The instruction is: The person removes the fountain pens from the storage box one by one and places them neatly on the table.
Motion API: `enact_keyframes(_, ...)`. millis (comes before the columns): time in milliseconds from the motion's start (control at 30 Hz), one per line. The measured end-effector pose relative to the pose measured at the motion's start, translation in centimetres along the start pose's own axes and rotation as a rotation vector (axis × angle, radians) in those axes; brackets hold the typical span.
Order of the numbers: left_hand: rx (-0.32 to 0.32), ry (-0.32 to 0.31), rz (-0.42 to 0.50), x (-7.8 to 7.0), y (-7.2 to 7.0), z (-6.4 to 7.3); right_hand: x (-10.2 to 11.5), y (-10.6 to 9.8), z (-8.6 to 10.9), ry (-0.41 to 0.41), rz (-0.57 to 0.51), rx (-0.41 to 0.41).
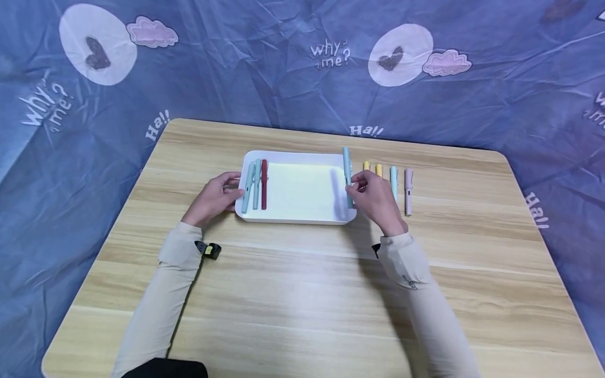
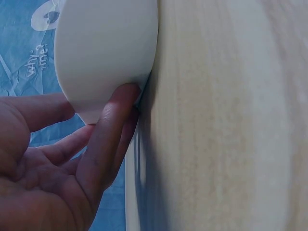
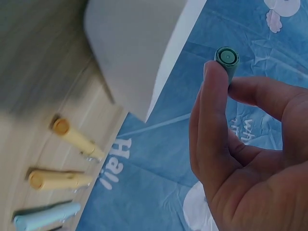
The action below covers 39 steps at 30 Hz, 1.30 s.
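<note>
A white tray (image 1: 302,189) lies on the wooden table. Its left end is gripped by my left hand (image 1: 215,197), thumb at the rim and fingers against the outer wall, as the left wrist view (image 2: 101,144) also shows. Inside the tray at the left, two light teal pens (image 1: 248,187) and a dark red pen (image 1: 264,185) lie side by side. Over the tray's right end, my right hand (image 1: 375,197) pinches another teal pen (image 1: 347,163) between thumb and fingers. In the right wrist view this pen (image 3: 227,57) shows end-on, raised above the tray's edge.
Right of the tray, two yellow pens (image 1: 379,169), a light blue pen (image 1: 394,181) and a lilac pen (image 1: 408,191) lie in a row, partly behind my right hand. A blue printed cloth (image 1: 283,79) hangs behind the table (image 1: 293,294).
</note>
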<state>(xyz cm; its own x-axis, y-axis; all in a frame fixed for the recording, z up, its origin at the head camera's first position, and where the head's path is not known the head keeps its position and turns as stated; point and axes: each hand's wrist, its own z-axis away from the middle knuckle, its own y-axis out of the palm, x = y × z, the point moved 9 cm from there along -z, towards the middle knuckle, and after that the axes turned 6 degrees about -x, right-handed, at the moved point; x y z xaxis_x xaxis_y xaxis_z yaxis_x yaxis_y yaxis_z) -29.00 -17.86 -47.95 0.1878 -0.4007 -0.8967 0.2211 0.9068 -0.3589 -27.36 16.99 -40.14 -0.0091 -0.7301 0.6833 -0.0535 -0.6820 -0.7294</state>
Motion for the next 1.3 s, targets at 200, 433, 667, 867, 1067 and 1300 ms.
enact_keyframes(200, -0.002, -0.002, -0.008, 0.2, -0.2, -0.1, -1.1, -1.3, 1.0, -0.009, 0.041, -0.027)
enact_keyframes(433, 0.002, 0.000, 0.003, 0.1, -0.2, -0.1, -3.0, -2.6, 2.9, 0.013, 0.077, -0.014)
enact_keyframes(667, 0.000, -0.009, 0.008, 0.3, -0.1, -0.1, -4.7, -2.7, 4.6, 0.045, 0.098, 0.017)
enact_keyframes(867, 0.000, -0.040, -0.004, 0.6, -0.1, -0.2, -6.1, -1.6, 5.9, 0.087, 0.094, 0.078)
enact_keyframes(1067, -0.001, -0.037, -0.009, 0.4, -0.2, -0.2, -6.7, -0.8, 7.0, 0.080, 0.148, 0.125)
enact_keyframes(1300, 0.005, -0.033, 0.004, 0.2, -0.2, -0.2, -7.4, -0.2, 8.7, 0.141, 0.179, 0.192)
